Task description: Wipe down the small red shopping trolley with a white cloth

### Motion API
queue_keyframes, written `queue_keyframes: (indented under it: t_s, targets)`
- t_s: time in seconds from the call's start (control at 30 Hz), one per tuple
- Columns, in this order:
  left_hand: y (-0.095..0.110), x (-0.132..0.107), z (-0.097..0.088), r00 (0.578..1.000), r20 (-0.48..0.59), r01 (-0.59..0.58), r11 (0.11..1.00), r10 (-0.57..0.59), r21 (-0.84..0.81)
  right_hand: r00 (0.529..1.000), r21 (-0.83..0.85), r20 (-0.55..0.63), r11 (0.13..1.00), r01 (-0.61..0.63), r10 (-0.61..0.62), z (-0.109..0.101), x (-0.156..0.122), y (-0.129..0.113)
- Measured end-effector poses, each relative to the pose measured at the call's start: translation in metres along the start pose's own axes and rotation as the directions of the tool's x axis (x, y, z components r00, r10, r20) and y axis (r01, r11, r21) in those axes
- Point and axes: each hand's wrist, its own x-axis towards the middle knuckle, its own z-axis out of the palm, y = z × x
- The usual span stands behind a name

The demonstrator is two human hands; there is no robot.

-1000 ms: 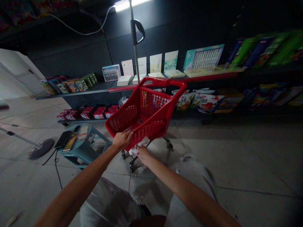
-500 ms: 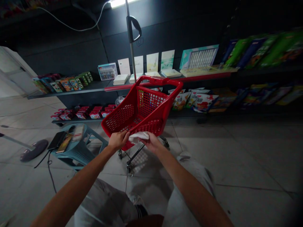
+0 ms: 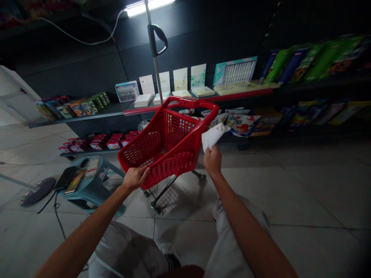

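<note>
A red plastic shopping cart (image 3: 174, 158) on metal legs with casters stands in front of me, its basket bare inside. My left hand (image 3: 136, 177) grips the cart's near rim at its left corner, thumb over the edge. In my right hand (image 3: 212, 159) is a folded white cloth (image 3: 213, 136), which sticks up above the fist. That hand is beside the cart's right end, just below the red push handle (image 3: 213, 114). Whether the cloth touches the cart I cannot tell.
A blue-grey plastic stool (image 3: 95, 185) at left carries a black device and small items. Behind the cart, shelves hold books (image 3: 181, 79), boxes (image 3: 87, 106) and snack bags (image 3: 245, 123). A metal pole (image 3: 156, 73) rises behind the cart. A round stand base (image 3: 37, 191) sits on the floor.
My right hand has moved up and right with the white cloth, from the near rim toward the handle end. My left hand stays on the rim.
</note>
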Motion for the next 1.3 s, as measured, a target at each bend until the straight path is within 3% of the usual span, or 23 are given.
queue_keyframes:
  t_s: [0.17,0.3,0.43,0.57,0.7,0.83,0.97,1.17,1.3]
  targets:
    - [-0.005,-0.004,-0.003,0.999,0.028,-0.022,1.000,0.023,-0.018,0.962,0.005,0.030,0.962,0.272,-0.272,0.017,-0.014,-0.021]
    - [-0.009,-0.005,-0.004,0.997,0.054,-0.050,0.997,0.053,-0.053,0.912,-0.086,0.033,0.908,0.410,-0.408,0.024,-0.028,-0.040]
    - [-0.020,-0.005,-0.006,0.996,0.059,-0.067,0.997,0.069,-0.035,0.833,-0.105,0.138,0.828,0.551,-0.536,0.032,-0.048,-0.057]
    - [-0.039,-0.007,-0.006,0.997,0.047,-0.066,0.998,0.066,0.004,0.762,-0.068,0.221,0.770,0.634,-0.608,0.030,-0.055,-0.068]
    - [-0.058,-0.009,-0.003,0.999,-0.033,0.007,1.000,-0.006,0.028,0.710,-0.055,0.327,0.738,0.673,-0.624,0.014,-0.047,-0.076]
    - [-0.071,-0.009,-0.004,0.991,-0.131,0.022,0.998,-0.015,0.055,0.704,-0.095,0.372,0.729,0.677,-0.605,0.000,-0.035,-0.086]
    - [-0.078,-0.004,-0.008,0.989,-0.150,0.005,0.998,0.005,0.066,0.708,-0.171,0.387,0.708,0.685,-0.592,-0.012,-0.017,-0.097]
    - [-0.081,0.005,-0.007,0.978,-0.204,0.053,0.996,-0.036,0.077,0.770,-0.336,0.405,0.704,0.626,-0.493,-0.038,0.035,-0.107]
    - [-0.079,0.007,-0.013,0.969,-0.229,0.098,0.995,-0.088,0.033,0.778,-0.400,0.485,0.690,0.604,-0.399,-0.046,0.051,-0.116]
